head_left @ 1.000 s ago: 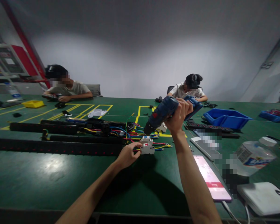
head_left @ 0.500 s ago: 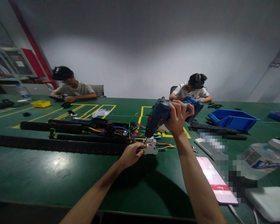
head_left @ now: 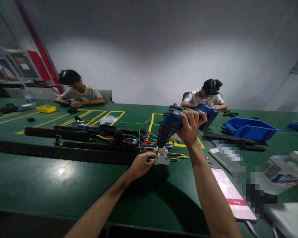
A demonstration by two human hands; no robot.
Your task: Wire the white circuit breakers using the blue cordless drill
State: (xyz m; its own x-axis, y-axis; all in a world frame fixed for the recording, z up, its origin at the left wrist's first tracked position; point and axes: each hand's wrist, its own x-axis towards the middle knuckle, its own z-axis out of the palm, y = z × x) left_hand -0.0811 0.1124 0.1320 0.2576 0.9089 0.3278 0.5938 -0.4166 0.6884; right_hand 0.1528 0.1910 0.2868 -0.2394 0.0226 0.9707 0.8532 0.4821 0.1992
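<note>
The right hand is closed around the grip of the blue drill, wrist raised, bit tilted down onto the small white breaker near the middle of the surface. The left hand pinches the breaker's side. The breaker seems light and rigid, so it could slide; the drill looks heavy.

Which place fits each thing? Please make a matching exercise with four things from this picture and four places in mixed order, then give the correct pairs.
Things:
1. cordless drill
2. white circuit breaker
3. blue bin
4. yellow tray

Places:
A. far left of the table, near a seated person
B. held in the right hand
C. right side of the table, behind a black power strip
D. under the drill tip, steadied by the left hand

Pairs: 1-B, 2-D, 3-C, 4-A
</note>
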